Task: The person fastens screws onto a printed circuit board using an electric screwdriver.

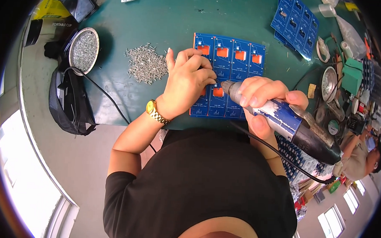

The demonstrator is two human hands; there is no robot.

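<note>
A blue printed circuit board panel (246, 69), divided into several units with orange-red openings, lies on the green table. My right hand (267, 96) is wrapped round a corded electric screwdriver (278, 120) with a worn blue and silver body and a black rear end. Its metal nose points left, down at the panel's middle. Just left of that nose, my left hand (187, 76) rests over the panel's left part. Its thumb and fingers are bent together at the board; anything between them is too small to see. A pile of small silver screw-like pieces (146, 63) lies left of this hand.
A round dish (84, 51) of similar metal pieces stands at the left, near a black bag (67, 100). More blue panels (296, 24) are stacked at the far right. A black cable (281, 158) hangs from the screwdriver. Another person (361, 156) is at the right.
</note>
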